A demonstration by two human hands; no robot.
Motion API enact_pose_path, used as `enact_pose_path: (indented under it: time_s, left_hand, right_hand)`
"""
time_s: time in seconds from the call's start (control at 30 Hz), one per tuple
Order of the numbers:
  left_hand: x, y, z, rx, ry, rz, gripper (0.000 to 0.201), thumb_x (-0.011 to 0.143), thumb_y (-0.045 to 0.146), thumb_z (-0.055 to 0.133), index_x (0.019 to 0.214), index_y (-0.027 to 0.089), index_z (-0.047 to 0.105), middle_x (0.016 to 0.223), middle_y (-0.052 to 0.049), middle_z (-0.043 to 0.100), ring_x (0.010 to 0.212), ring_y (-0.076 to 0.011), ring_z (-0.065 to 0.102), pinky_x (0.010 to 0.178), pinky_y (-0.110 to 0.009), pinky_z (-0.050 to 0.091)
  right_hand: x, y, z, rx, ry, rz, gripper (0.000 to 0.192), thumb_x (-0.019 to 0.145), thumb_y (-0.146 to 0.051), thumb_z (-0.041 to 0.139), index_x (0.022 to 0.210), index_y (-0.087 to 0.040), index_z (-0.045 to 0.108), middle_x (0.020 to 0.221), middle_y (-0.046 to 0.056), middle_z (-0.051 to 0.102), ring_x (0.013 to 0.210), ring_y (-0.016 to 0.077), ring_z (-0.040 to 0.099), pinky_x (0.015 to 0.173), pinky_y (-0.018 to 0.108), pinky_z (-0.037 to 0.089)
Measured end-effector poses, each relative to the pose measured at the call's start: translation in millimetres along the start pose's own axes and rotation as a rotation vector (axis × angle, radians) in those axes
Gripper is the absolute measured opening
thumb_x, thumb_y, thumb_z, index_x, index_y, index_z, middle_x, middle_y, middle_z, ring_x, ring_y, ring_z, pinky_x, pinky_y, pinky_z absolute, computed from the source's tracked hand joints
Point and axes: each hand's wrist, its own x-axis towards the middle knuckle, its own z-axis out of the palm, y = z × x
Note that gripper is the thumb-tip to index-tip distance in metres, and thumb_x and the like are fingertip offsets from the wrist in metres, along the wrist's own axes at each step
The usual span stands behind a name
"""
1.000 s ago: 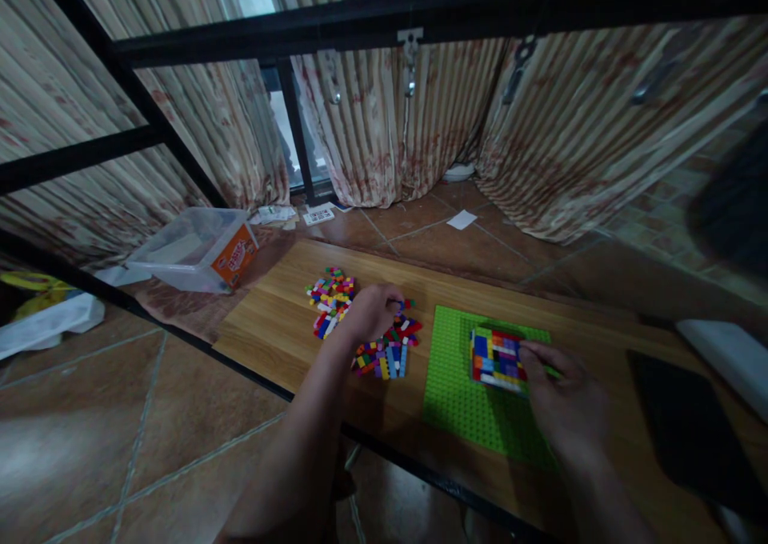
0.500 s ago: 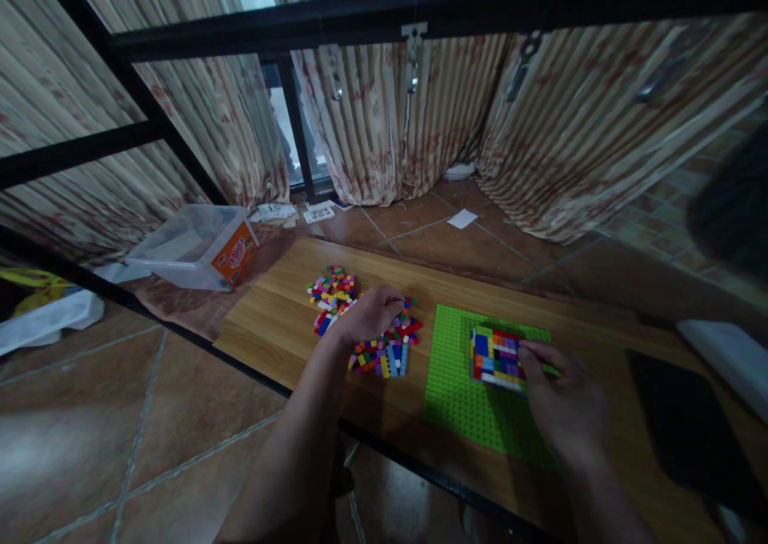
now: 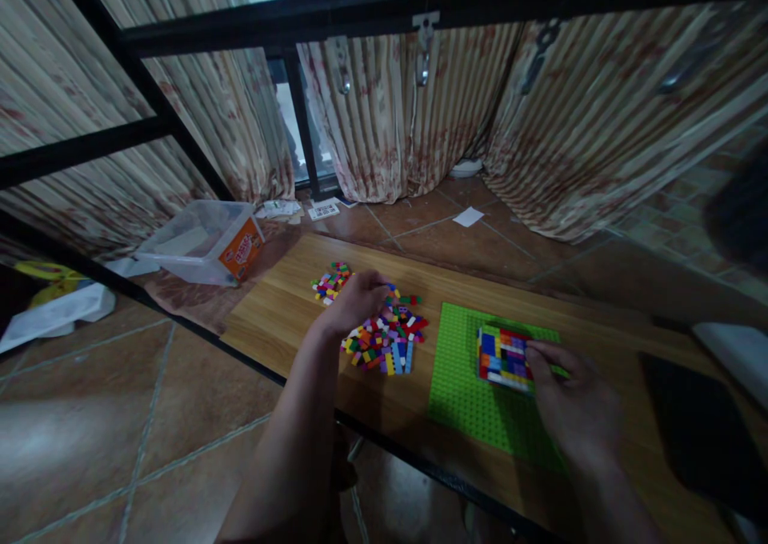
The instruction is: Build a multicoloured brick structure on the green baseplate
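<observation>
Over a loose pile of small coloured toy bricks (image 3: 384, 340) is my left hand (image 3: 362, 300), its fingers bent together at the pile's far side. Whatever they may pinch is too small or hidden to tell. To the right lies a green studded baseplate (image 3: 459, 404). A rectangular block of joined toy bricks (image 3: 501, 356), in blue, red, white, orange and purple, sits on it. My right hand (image 3: 573, 392) has its thumb and fingers closed at the block's right edge, hiding that end.
The wooden table (image 3: 279, 312) carries a dark flat panel (image 3: 696, 432) at its right end. On the floor beyond the left end stands a clear plastic box (image 3: 195, 244) with an orange label. A black metal bar (image 3: 372, 24) crosses above, before curtains (image 3: 384, 128).
My left hand has shifted slightly left and away over the pile, uncovering more bricks. The right hand keeps its hold at the block. The whole view has moved a little.
</observation>
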Motion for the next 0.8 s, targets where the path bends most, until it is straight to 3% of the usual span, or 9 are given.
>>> enact_pose_path:
  time_s: [0.07,0.17,0.3,0.43,0.6,0.8]
  left_hand:
    - [-2,-2,-8.7,0.032,0.006,0.019,0.009,0.080,0.018,0.054,0.088,0.015,0.055,0.058,0.004,0.059,0.047,-0.0092,0.053,0.047,-0.018,0.038]
    - [-4,-8,-22.3,0.254,0.001,0.059,0.010,0.075,0.018,0.058,0.083,0.013,0.062,0.062,0.002,0.061,0.054,-0.0098,0.054,0.051,-0.019,0.039]
    - [-7,-15,-34.0,0.485,0.106,0.044,0.015,0.073,0.017,0.059,0.081,0.011,0.070,0.062,0.001,0.061,0.057,-0.0109,0.052,0.053,-0.020,0.038]
    - [-9,-14,-32.5,0.520,0.140,0.050,0.019,0.075,0.017,0.057,0.083,0.011,0.073,0.065,0.000,0.063,0.060,-0.0113,0.052,0.056,-0.020,0.038]
    - [-10,-12,-28.9,0.536,0.098,0.048,0.024,0.075,0.011,0.052,0.086,0.013,0.074,0.069,-0.002,0.066,0.064,-0.0127,0.056,0.057,-0.020,0.040]
    - [-17,-15,-48.6,0.638,0.173,-0.017,0.023,0.074,0.011,0.054,0.085,0.012,0.074,0.073,-0.002,0.068,0.069,-0.0133,0.058,0.060,-0.021,0.041]
  right_hand:
    - [0,0,0,-0.012,0.002,-0.018,0.040,0.080,-0.052,0.049,0.091,-0.020,0.072,0.106,0.011,0.070,0.097,0.0291,0.064,0.085,0.043,0.049]
    - [1,1,0,-0.037,-0.002,-0.028,0.042,0.080,-0.053,0.048,0.092,-0.021,0.072,0.108,0.011,0.070,0.099,0.0293,0.064,0.086,0.043,0.049]
    - [1,4,0,-0.089,-0.023,0.010,0.045,0.079,-0.056,0.047,0.095,-0.022,0.072,0.111,0.011,0.069,0.095,0.0301,0.065,0.084,0.044,0.049]
    - [1,8,0,-0.138,-0.043,-0.004,0.048,0.079,-0.059,0.046,0.094,-0.022,0.071,0.109,0.012,0.069,0.093,0.0323,0.065,0.081,0.046,0.049]
    - [3,10,-3,-0.170,-0.068,-0.045,0.049,0.077,-0.061,0.044,0.092,-0.021,0.070,0.099,0.013,0.070,0.082,0.0325,0.065,0.072,0.046,0.050]
    - [5,13,-3,-0.209,-0.092,-0.088,0.051,0.081,-0.060,0.041,0.095,-0.019,0.069,0.099,0.015,0.069,0.085,0.0328,0.064,0.073,0.046,0.050]
